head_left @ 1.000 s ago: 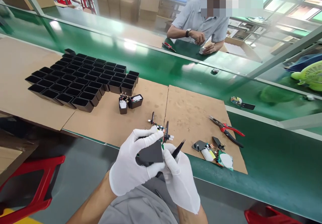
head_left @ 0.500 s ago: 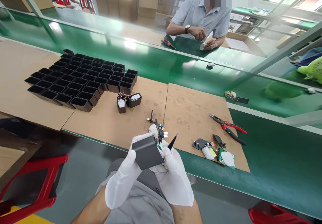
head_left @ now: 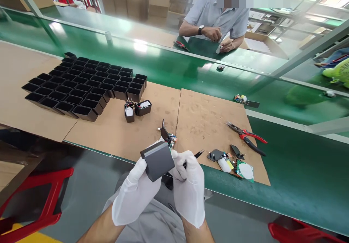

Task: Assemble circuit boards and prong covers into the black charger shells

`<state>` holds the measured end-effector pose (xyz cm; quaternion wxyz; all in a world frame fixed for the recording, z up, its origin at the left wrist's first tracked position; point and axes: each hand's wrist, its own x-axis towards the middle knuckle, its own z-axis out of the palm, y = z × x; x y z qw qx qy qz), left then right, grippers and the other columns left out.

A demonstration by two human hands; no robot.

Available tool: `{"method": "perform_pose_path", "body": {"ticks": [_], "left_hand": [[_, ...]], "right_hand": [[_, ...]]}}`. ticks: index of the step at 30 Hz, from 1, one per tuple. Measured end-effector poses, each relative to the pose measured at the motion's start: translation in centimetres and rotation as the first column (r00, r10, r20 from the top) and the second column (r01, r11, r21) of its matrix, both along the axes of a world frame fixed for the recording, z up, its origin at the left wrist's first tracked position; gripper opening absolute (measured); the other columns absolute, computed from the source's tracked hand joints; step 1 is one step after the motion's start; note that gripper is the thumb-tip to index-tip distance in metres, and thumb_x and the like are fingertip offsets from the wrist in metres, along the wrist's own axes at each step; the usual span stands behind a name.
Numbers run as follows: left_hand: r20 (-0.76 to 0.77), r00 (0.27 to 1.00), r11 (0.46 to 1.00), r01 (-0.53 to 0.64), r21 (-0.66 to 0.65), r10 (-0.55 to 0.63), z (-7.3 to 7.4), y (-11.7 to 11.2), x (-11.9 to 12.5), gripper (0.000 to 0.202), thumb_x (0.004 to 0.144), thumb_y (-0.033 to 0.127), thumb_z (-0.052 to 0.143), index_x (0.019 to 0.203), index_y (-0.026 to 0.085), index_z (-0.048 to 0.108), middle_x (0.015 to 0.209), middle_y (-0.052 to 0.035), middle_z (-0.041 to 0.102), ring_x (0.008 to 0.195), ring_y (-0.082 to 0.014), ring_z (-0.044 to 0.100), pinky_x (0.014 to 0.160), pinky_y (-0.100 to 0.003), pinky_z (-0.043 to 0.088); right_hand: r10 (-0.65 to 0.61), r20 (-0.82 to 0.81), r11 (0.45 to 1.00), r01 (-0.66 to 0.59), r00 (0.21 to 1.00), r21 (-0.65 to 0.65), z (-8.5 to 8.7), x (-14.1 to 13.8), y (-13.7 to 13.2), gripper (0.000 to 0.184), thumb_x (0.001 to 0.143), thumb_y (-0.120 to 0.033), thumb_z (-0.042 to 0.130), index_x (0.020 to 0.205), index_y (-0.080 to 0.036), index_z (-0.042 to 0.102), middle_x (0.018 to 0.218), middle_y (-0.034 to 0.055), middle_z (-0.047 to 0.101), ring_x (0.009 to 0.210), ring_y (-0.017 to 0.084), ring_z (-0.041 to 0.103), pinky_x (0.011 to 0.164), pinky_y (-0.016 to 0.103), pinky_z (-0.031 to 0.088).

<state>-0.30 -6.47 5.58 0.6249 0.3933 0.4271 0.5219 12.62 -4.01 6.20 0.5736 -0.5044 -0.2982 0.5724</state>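
Note:
My left hand (head_left: 136,194), in a white glove, is closed round a black plastic housing (head_left: 158,162), its smooth side facing me. Black tweezers (head_left: 199,153) are held in my gloved right hand (head_left: 188,186), their points sticking out to the right. The right fingertips are at the housing's right edge. Just beyond the housing is a circuit assembly (head_left: 169,139) with a black plate and wires; its lower part is hidden behind the housing. I cannot tell whether the right fingers also grip part of it.
Many empty black housings (head_left: 84,86) stand in rows at left, near two filled housings (head_left: 143,107). Red-handled pliers (head_left: 247,136) and loose circuit assemblies (head_left: 231,162) lie on cardboard (head_left: 201,112) at right. Another circuit assembly (head_left: 241,98) rests on the green belt. A co-worker (head_left: 215,24) sits opposite.
My right hand has turned, and the tweezers now point more sideways to the right. The housing has tilted and shifted slightly upward; more of the circuit assembly is hidden behind it.

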Motion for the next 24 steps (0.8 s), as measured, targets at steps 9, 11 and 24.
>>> {"method": "perform_pose_path", "body": {"ticks": [9,11,24], "left_hand": [[-0.014,0.937,0.922,-0.347,-0.173,0.350,1.5,2.0,1.1,0.066,0.079,0.063,0.084,0.124,0.021,0.057,0.136,-0.0126,0.066,0.129,-0.0329,0.066,0.102,-0.046,0.061],[-0.030,0.946,0.927,-0.323,-0.193,0.323,1.8,2.1,1.0,0.059,0.080,0.053,0.085,0.121,0.021,0.058,0.134,-0.0113,0.068,0.131,-0.0320,0.065,0.109,-0.047,0.057],[0.039,0.921,0.920,-0.385,-0.072,0.388,2.6,1.4,1.7,0.047,0.074,0.023,0.085,0.114,0.019,0.061,0.113,-0.0081,0.076,0.111,-0.0258,0.075,0.100,-0.042,0.061]], "right_hand": [[0.077,0.793,0.967,-0.240,0.604,0.089,2.5,4.9,-0.5,0.035,0.108,-0.050,0.054,0.117,-0.031,0.081,0.080,0.0006,0.061,0.071,0.017,0.053,0.067,0.031,0.042],[0.022,0.888,0.933,-0.328,0.459,0.146,3.5,5.2,-0.4,0.024,0.105,-0.039,0.062,0.120,-0.034,0.080,0.077,-0.0016,0.063,0.067,0.016,0.055,0.064,0.029,0.044],[-0.212,0.967,0.775,-0.578,0.140,0.254,9.8,4.6,1.2,0.017,0.095,-0.021,0.066,0.087,-0.030,0.078,0.060,-0.0086,0.057,0.049,0.009,0.050,0.053,0.025,0.039]]}}
